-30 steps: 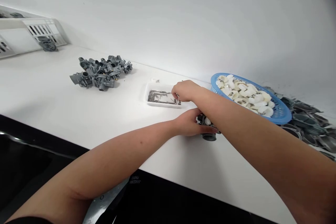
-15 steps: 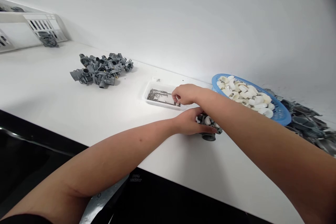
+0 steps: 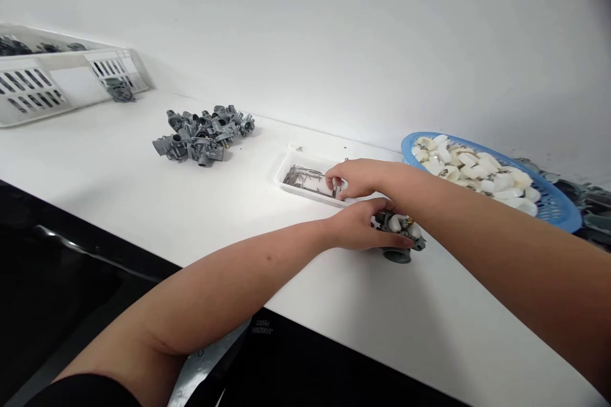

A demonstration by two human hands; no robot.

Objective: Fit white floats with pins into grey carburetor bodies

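Note:
My left hand grips a grey metal carburetor body with white plastic parts in its upper side, holding it low over the white table. Crossing over my left wrist area from the right, my right hand reaches into a small white tray. Thin metal pins lie in that tray. Thumb and fingers of the right hand are curled apart at the tray's right end, with a small dark gap between them; nothing can be made out in their grasp.
Several grey carburetor bodies are piled left of the tray. A blue basket of white plastic parts stands at the right, with dark grey parts beyond it. White crates stand far left, one grey part against them.
The view has shifted, so the table's objects appear farther right. My right hand's thumb and fingers have spread somewhat in the tray. My left hand still grips the carburetor body.

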